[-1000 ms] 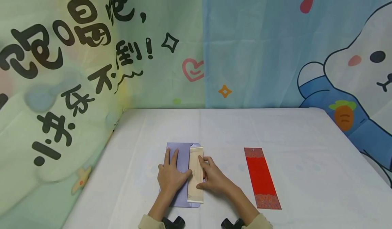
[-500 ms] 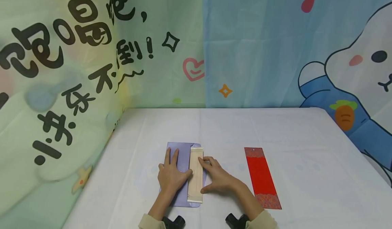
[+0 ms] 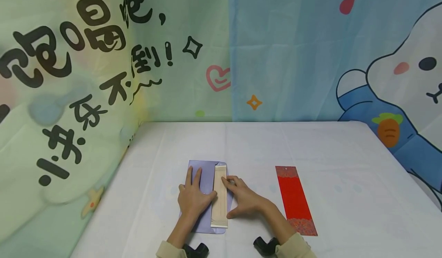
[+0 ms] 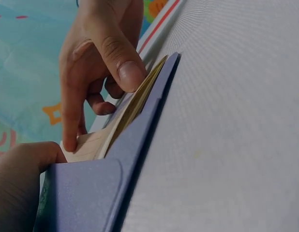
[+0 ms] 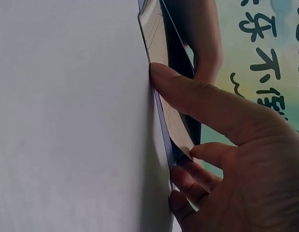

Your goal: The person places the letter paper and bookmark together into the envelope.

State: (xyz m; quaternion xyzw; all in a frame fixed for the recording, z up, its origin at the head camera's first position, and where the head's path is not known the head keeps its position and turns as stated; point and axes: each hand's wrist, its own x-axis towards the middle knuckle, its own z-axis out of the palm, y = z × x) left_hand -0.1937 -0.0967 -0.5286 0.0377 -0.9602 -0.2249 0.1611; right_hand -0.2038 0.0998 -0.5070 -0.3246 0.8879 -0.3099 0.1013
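A purple envelope (image 3: 206,173) lies on the white table, with a cream folded paper (image 3: 219,196) along its right part. Layers show at the paper's edge in the left wrist view, where purple flaps of the envelope (image 4: 89,193) stand round it. My left hand (image 3: 194,199) rests spread on the envelope, fingers straight, thumb reaching to the paper's left edge. From the right, my right hand (image 3: 246,198) holds the paper's outer edge, with index fingertip on top and thumb (image 5: 171,84) at the near part of the edge; its other fingers curl beneath.
A red strip (image 3: 295,200) with patterned ends lies flat to the right of my right hand. White cloth covers the table (image 3: 248,143). Printed curtains (image 3: 276,58) hang behind it and at the left. Black wrist mounts (image 3: 197,250) sit at both wrists.
My right thumb has shifted slightly right and nearer. The cream paper has slid a little left over the envelope, whose purple right edge now shows beside it. My left hand has stayed still.
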